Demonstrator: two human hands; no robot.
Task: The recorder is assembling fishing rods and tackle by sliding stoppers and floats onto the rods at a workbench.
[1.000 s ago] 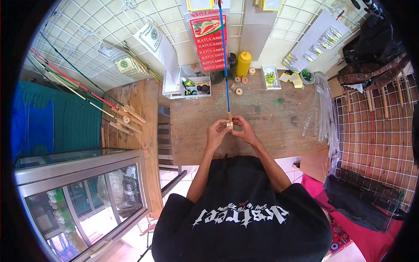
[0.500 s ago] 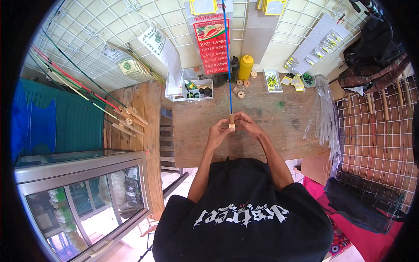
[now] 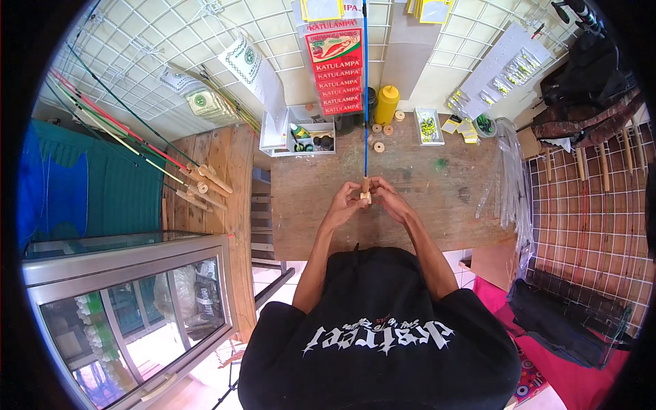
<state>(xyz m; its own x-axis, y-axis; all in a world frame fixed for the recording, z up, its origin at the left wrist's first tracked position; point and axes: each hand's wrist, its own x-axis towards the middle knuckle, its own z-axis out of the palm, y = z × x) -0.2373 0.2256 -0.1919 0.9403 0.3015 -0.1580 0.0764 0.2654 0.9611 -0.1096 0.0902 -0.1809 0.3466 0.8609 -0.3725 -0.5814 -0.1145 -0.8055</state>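
Judging by looks, treat the blue rod (image 3: 365, 123) as light, springy and fragile, taking hold at the wooden handle (image 3: 365, 183), pinched over the worktop (image 3: 301, 225) by left grip (image 3: 342, 206) and right grip (image 3: 394, 204), both narrow around handle and pale spool-like piece (image 3: 365, 197).

Blue rod (image 3: 365, 130) cut off at top edge; wooden handle (image 3: 366, 183) partly hidden by fingers (image 3: 383, 184).

A small fishing-tackle shop and workshop, indicated by wooden-handled rods (image 3: 216, 180) at left, wire display grids (image 3: 273, 34) hung with red packets (image 3: 338, 72) and bagged small items (image 3: 501, 83), a glass-fronted case (image 3: 123, 268), and a blue rod (image 3: 365, 130) over the worn wooden tabletop (image 3: 437, 212).
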